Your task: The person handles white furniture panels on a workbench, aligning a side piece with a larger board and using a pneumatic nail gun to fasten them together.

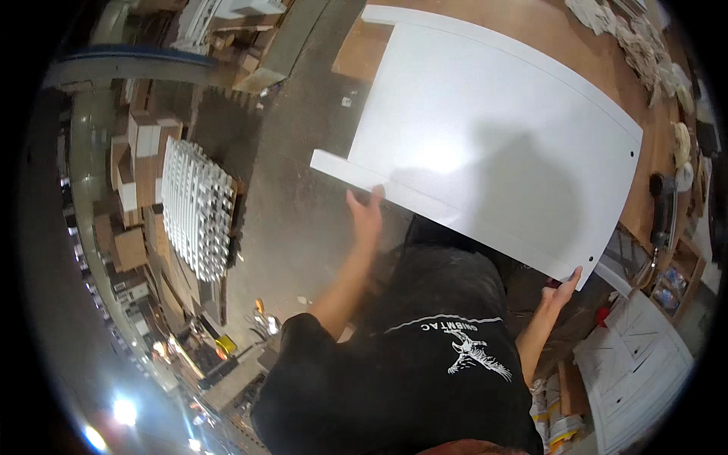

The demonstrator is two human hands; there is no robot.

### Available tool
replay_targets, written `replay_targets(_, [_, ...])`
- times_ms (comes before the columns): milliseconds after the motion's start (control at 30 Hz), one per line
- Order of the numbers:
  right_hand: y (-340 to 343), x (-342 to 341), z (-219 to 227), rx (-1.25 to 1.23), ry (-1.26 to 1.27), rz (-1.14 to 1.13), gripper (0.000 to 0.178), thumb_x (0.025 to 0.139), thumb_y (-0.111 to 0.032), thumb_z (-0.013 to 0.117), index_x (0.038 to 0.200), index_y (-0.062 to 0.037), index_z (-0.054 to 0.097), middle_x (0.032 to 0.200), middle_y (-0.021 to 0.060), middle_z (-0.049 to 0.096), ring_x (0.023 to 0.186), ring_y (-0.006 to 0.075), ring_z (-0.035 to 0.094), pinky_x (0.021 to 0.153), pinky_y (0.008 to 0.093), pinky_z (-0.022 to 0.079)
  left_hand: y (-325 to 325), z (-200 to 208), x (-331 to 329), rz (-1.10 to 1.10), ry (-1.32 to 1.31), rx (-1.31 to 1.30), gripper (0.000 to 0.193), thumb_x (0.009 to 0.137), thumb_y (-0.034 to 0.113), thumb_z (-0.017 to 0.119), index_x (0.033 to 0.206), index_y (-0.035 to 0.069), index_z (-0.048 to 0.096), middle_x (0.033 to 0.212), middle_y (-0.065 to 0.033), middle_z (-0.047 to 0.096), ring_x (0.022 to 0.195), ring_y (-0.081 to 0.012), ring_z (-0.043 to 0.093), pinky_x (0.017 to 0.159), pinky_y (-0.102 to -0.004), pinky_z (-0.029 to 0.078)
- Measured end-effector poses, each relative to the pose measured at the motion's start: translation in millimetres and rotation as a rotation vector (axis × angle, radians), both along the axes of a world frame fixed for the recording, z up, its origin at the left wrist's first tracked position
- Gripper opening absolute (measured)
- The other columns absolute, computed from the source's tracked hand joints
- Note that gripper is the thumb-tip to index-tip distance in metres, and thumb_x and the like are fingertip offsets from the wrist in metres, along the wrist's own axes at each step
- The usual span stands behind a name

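Note:
A large white furniture panel (425, 98) with two short legs sticking out at its left end lies partly over a brown work table (523, 24). Its near long edge overhangs toward my body. My left hand (367, 214) grips that edge close to the nearer leg, with the thumb and a finger showing at the rim. At the near right corner, my right hand (560, 293) holds the panel, thumb on top beside a small dark hole. The other fingers of the right hand are mostly hidden beneath it.
Crumpled pale cloths (641, 53) lie along the table's far right side, with a dark power tool (663, 208) nearer. A stack of white slatted parts (196, 208) stands at left, near cardboard boxes (144, 152). Another white panel (637, 371) leans at lower right.

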State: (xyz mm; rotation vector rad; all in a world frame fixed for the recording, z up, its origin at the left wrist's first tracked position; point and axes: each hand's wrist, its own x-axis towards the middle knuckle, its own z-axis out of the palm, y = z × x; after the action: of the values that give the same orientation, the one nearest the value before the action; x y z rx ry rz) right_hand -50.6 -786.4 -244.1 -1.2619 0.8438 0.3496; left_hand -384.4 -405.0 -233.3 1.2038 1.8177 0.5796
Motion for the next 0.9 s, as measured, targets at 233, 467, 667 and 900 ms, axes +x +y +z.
replay_targets(233, [8,4,3,-0.093,0.051,0.016,0.037,0.097,-0.05,0.064,0.115,-0.018,0.062,0.101,-0.0053,0.069,0.079,0.0106,0.064,0.052,0.0261,0.044,50,0,40,0.368,-0.561,-0.272,0.06,0.097,0.044,0.067,0.137,0.001,0.052,0.128,-0.0121,0.06,0.114,-0.0267,0.06,0.093,-0.0442,0.052])
replay_targets(467, [17,13,20,-0.254,0.136,-0.146,0.042,0.101,-0.051,0.057,0.122,-0.0148,0.063,0.09,-0.0038,0.068,0.065,0.0083,0.059,0.045,0.0247,0.038,46,12,45,0.222,-0.663,-0.316,0.058,0.104,0.048,0.049,0.137,0.0,0.054,0.13,-0.0121,0.063,0.117,-0.0275,0.061,0.101,-0.0444,0.048])
replay_targets(667, [-32,39,21,-0.316,-0.095,0.219,0.039,0.105,-0.039,0.056,0.123,-0.006,0.065,0.082,-0.0038,0.063,0.061,0.0037,0.052,0.047,0.0233,0.035,41,10,37,0.243,-0.713,-0.363,0.064,0.103,0.056,0.043,0.145,0.008,0.047,0.146,-0.0114,0.052,0.13,-0.0313,0.053,0.107,-0.0459,0.045])
replay_targets(900, [-59,35,18,-0.124,-0.147,0.266,0.037,0.105,-0.031,0.057,0.132,-0.0064,0.061,0.105,0.0002,0.07,0.086,0.0083,0.067,0.07,0.0259,0.057,52,3,37,0.215,-0.728,-0.403,0.066,0.103,0.059,0.041,0.147,0.009,0.044,0.146,-0.0089,0.051,0.129,-0.0315,0.053,0.103,-0.0479,0.047])
